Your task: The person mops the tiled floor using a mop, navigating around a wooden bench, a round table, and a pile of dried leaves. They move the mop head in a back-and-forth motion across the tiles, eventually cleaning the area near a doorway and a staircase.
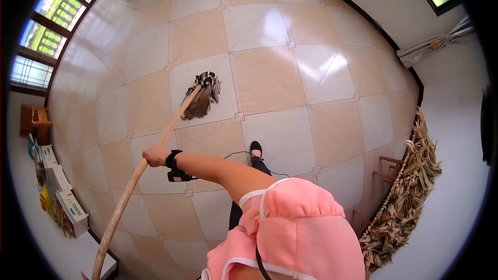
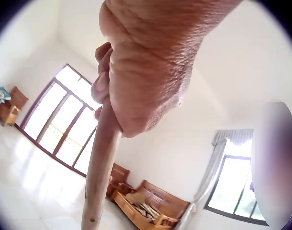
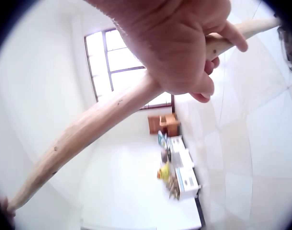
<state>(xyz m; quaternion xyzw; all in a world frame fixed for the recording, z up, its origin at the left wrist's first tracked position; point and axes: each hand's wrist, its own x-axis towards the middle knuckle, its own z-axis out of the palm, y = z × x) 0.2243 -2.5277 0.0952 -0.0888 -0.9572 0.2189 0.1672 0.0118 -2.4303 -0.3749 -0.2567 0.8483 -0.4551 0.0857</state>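
Note:
A mop's dark, stringy head (image 1: 204, 98) lies on the tiled floor ahead of me. Its long wooden handle (image 1: 124, 197) slants back toward the lower left. Partway along the handle, my right hand (image 1: 155, 155) grips it, fingers curled round the wood, as the right wrist view shows too. My left hand (image 2: 150, 72) holds the handle higher up, fingers wrapped about it; the head view leaves this hand out. At the lower left of the right wrist view, a bit of the left hand (image 3: 6, 211) appears at the handle's far end.
White boxes (image 1: 72, 210) stand along the left wall, near a wooden chair (image 1: 35, 121). Dried corn husks (image 1: 404, 202) hang in a long bundle at the right, by a reddish stool (image 1: 389, 168). A wooden bench (image 2: 150, 206) with things on it stands against a wall.

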